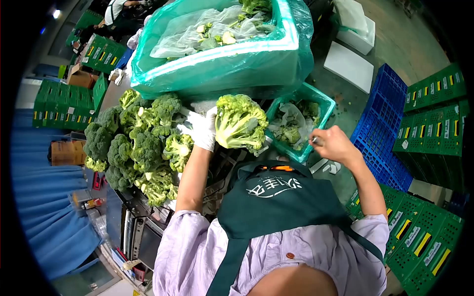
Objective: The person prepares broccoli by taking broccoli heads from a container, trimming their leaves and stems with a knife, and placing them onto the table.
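Observation:
My left hand [200, 129], in a white glove, is closed on a large broccoli head [241, 123]. Its pale cut branches and yellow-green florets face up toward me. To the left of that hand, a pile of broccoli heads [143, 143] lies on the worktop, some crown up and some stem up. My right hand [338, 145] is bare and closed round a small metallic tool [318, 141]; only its short end shows, so its exact kind is hidden. That hand is apart from the broccoli, beside a green-lined crate [328, 106] holding leaves and trimmings.
A large crate lined with green plastic [222, 66] stands in front, with clear film and broccoli pieces inside. Blue plastic pallets [382, 123] and stacked green crates [429, 133] are at the right. White foam boxes [363, 37] lie at the back. Another person [116, 11] is at the far left.

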`<move>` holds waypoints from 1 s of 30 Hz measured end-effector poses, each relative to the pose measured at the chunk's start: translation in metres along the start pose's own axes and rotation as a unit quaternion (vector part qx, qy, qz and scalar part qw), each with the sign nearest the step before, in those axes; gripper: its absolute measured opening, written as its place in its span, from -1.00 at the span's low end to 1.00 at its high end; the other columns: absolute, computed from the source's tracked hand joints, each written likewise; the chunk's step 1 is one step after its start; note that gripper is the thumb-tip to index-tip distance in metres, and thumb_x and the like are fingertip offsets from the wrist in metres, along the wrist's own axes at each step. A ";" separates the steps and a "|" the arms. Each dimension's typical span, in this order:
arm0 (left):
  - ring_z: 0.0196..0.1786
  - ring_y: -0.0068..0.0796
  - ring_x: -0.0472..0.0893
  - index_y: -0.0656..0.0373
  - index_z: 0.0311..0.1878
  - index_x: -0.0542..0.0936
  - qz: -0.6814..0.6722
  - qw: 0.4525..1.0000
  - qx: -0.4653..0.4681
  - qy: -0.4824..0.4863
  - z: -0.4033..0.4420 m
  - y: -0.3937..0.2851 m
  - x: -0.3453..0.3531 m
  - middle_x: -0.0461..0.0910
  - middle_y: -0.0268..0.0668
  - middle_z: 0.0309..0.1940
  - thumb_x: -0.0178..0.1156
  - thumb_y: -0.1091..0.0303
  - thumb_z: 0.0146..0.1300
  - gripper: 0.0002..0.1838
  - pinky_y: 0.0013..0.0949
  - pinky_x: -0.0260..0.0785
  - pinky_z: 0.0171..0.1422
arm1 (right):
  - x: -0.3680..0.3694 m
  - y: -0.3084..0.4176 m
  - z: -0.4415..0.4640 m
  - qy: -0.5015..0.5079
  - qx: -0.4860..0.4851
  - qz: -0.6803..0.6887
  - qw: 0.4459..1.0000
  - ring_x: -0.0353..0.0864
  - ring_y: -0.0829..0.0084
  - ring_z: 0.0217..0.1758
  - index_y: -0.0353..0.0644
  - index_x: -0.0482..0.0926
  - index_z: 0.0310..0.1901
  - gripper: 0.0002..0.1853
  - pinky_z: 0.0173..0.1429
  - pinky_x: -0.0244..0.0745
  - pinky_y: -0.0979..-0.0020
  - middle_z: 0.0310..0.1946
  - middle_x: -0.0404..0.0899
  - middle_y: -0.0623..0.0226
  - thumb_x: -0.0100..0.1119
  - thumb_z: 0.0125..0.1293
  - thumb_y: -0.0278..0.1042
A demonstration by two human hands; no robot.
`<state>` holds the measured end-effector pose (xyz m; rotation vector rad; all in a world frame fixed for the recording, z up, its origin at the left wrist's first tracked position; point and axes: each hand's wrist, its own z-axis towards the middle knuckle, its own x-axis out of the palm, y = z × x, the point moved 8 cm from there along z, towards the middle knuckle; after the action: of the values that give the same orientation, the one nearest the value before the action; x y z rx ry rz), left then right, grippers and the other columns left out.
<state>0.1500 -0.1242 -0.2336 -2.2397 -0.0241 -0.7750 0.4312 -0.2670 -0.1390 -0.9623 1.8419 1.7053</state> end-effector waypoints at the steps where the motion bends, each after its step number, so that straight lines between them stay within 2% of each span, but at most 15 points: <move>1: 0.03 -0.19 0.52 0.31 0.06 0.48 -0.005 1.000 -0.009 0.000 0.002 0.003 0.004 0.56 -0.11 0.00 0.12 0.40 -0.13 -0.45 -0.21 0.34 0.24 | 0.005 0.014 0.003 0.020 -0.023 -0.039 0.999 0.57 -0.07 -0.42 -0.22 0.59 -0.32 -0.84 -0.30 0.50 0.09 -0.56 0.56 -0.02 0.21 0.03 -0.40; 3: 0.05 -0.17 0.51 0.31 0.08 0.47 -0.011 0.999 -0.030 0.004 0.009 0.007 0.013 0.55 -0.11 0.01 0.12 0.40 -0.13 -0.43 -0.20 0.33 0.25 | 0.010 0.029 0.007 0.040 -0.045 -0.079 0.995 0.57 -0.07 -0.43 -0.20 0.58 -0.32 -0.85 -0.32 0.49 0.09 -0.58 0.55 -0.01 0.19 0.01 -0.44; 5: 0.06 -0.16 0.51 0.30 0.10 0.46 -0.011 0.999 -0.034 0.033 0.016 0.008 0.024 0.54 -0.11 0.02 0.12 0.40 -0.13 -0.41 -0.19 0.33 0.26 | 0.012 0.030 0.014 0.069 -0.026 -0.208 0.975 0.57 -0.05 -0.44 -0.18 0.55 -0.34 -0.84 -0.34 0.48 0.07 -0.61 0.52 0.00 0.17 -0.04 -0.47; 7: 0.09 -0.20 0.49 0.24 0.14 0.44 0.014 0.997 -0.014 0.070 0.016 0.004 0.037 0.53 -0.14 0.03 0.15 0.41 -0.10 -0.40 -0.21 0.31 0.28 | 0.007 0.006 0.022 0.057 0.011 -0.229 0.972 0.56 -0.07 -0.45 -0.20 0.54 -0.40 -0.88 -0.33 0.45 0.01 -0.59 0.53 -0.01 0.17 -0.03 -0.42; 9: 0.11 -0.20 0.49 0.25 0.20 0.39 0.046 0.996 0.017 0.080 0.025 0.004 0.039 0.49 -0.15 0.12 0.10 0.36 -0.02 -0.39 -0.18 0.28 0.31 | -0.004 -0.009 0.020 0.052 0.089 -0.218 0.970 0.61 -0.04 -0.33 -0.24 0.60 -0.34 -0.84 -0.25 0.52 0.07 -0.49 0.58 -0.05 0.24 0.04 -0.36; 11: 0.13 -0.24 0.48 0.28 0.22 0.36 0.036 0.996 0.029 0.077 0.032 0.007 0.032 0.48 -0.17 0.13 0.07 0.42 -0.04 -0.36 -0.26 0.26 0.32 | -0.004 -0.015 0.013 0.017 0.086 -0.215 0.973 0.58 -0.06 -0.38 -0.24 0.58 -0.38 -0.86 -0.30 0.49 0.06 -0.53 0.56 -0.03 0.21 0.06 -0.37; 13: 0.03 -0.38 0.48 0.26 0.10 0.49 0.114 0.983 0.138 0.032 0.035 -0.005 0.024 0.55 -0.25 -0.03 0.15 0.42 -0.06 -0.46 -0.34 0.28 0.19 | -0.007 -0.023 0.006 -0.026 0.084 -0.212 0.973 0.55 -0.08 -0.44 -0.24 0.55 -0.41 -0.88 -0.34 0.46 0.04 -0.57 0.53 -0.02 0.19 0.07 -0.38; 15: 0.03 -0.39 0.47 0.29 0.10 0.49 0.132 0.976 0.165 0.045 0.024 -0.003 0.030 0.55 -0.24 -0.02 0.13 0.43 -0.08 -0.45 -0.38 0.26 0.20 | -0.002 -0.022 -0.003 -0.049 0.031 -0.086 0.995 0.55 -0.03 -0.47 -0.25 0.54 -0.40 -0.84 -0.38 0.43 0.06 -0.58 0.53 0.04 0.25 0.07 -0.35; 17: 0.04 -0.40 0.47 0.32 0.10 0.50 0.214 0.961 0.173 -0.006 0.013 -0.002 0.031 0.55 -0.23 -0.01 0.11 0.43 -0.07 -0.46 -0.41 0.24 0.21 | 0.002 -0.010 -0.010 -0.116 0.013 -0.061 0.991 0.56 0.04 -0.50 -0.25 0.52 -0.43 -0.84 -0.43 0.42 0.13 -0.59 0.52 0.09 0.30 0.06 -0.37; 20: -0.01 -0.42 0.50 0.34 0.09 0.50 0.219 0.965 0.144 0.009 -0.006 -0.003 0.063 0.58 -0.22 -0.03 0.09 0.41 -0.04 -0.48 -0.43 0.27 0.18 | 0.007 0.031 -0.018 -0.250 -0.132 -0.144 0.948 0.57 0.23 -0.54 -0.19 0.46 -0.50 -0.85 -0.51 0.42 0.29 -0.61 0.52 0.21 0.27 0.10 -0.45; 23: -0.08 -0.43 0.55 0.32 0.06 0.51 0.170 0.976 0.133 0.038 -0.007 0.006 0.075 0.60 -0.24 -0.10 0.08 0.37 -0.01 -0.51 -0.42 0.34 0.12 | 0.024 0.036 -0.011 -0.253 -0.141 -0.164 0.943 0.56 0.28 -0.56 -0.17 0.46 -0.49 -0.85 -0.53 0.41 0.29 -0.63 0.49 0.26 0.26 0.11 -0.44; 25: -0.07 -0.41 0.57 0.27 0.04 0.52 0.091 0.996 -0.016 -0.004 -0.003 0.031 0.065 0.61 -0.25 -0.13 0.08 0.33 0.02 -0.54 -0.37 0.38 0.12 | 0.035 0.026 -0.004 -0.264 -0.129 -0.164 0.942 0.54 0.27 -0.57 -0.16 0.44 -0.48 -0.86 -0.54 0.40 0.28 -0.64 0.47 0.27 0.25 0.10 -0.45; 26: -0.05 -0.31 0.53 0.24 -0.08 0.55 0.060 0.998 -0.012 -0.004 -0.003 0.034 0.070 0.58 -0.23 -0.14 0.13 0.36 -0.02 -0.63 -0.28 0.38 0.12 | 0.040 0.021 -0.001 -0.273 -0.118 -0.157 0.942 0.54 0.27 -0.57 -0.15 0.43 -0.48 -0.87 -0.55 0.40 0.28 -0.65 0.46 0.28 0.22 0.08 -0.46; 29: -0.02 -0.33 0.58 0.25 0.09 0.49 0.029 0.996 -0.044 0.069 -0.002 0.053 0.081 0.60 -0.20 -0.05 0.08 0.31 0.03 -0.50 -0.30 0.39 0.18 | 0.048 0.013 0.005 -0.276 -0.070 -0.151 0.947 0.55 0.22 -0.57 -0.15 0.40 -0.48 -0.88 -0.57 0.40 0.22 -0.65 0.44 0.25 0.16 0.01 -0.54; 30: 0.01 -0.31 0.58 0.27 0.14 0.46 0.086 0.993 -0.057 0.049 -0.003 0.058 0.078 0.58 -0.16 -0.01 0.07 0.30 0.03 -0.46 -0.29 0.37 0.20 | 0.052 0.004 0.009 -0.267 -0.054 -0.151 0.950 0.55 0.18 -0.57 -0.15 0.39 -0.48 -0.88 -0.57 0.41 0.20 -0.65 0.45 0.24 0.14 0.00 -0.55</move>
<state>0.2259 -0.1846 -0.2283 -2.2727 0.2637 -0.8070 0.3934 -0.2679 -0.1757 -0.6871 1.1983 1.6758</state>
